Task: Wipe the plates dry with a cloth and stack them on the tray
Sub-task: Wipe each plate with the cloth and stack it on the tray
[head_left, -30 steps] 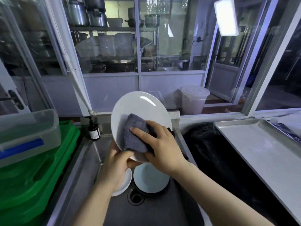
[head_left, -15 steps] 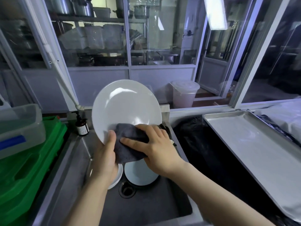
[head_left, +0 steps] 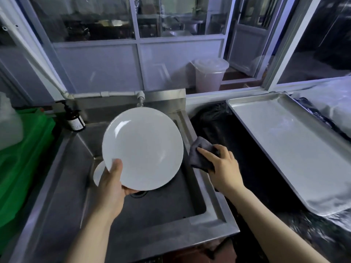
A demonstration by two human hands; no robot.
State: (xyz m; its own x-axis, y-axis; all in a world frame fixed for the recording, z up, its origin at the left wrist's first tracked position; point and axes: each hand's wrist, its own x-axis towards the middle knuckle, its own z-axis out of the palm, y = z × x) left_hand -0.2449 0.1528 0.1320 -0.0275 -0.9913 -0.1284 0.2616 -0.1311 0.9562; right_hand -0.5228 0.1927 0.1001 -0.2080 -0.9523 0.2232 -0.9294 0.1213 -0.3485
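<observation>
White plate (head_left: 142, 149) tilted up over the steel sink (head_left: 62, 186), gripped at its lower rim by the left hand (head_left: 112, 188), thumb on the face. Right hand (head_left: 223, 168) clutches the grey cloth (head_left: 199, 154) above the sink's right edge, just beside the plate, not touching it. Another white plate (head_left: 98, 173) lies in the basin, partly hidden. Metal tray (head_left: 296, 149) on the counter to the right. Brown pump bottle (head_left: 75, 120) at sink's back left corner.

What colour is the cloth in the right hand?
Dark grey cloth, plain, no pattern; the head view shows it, held by the right hand.
</observation>
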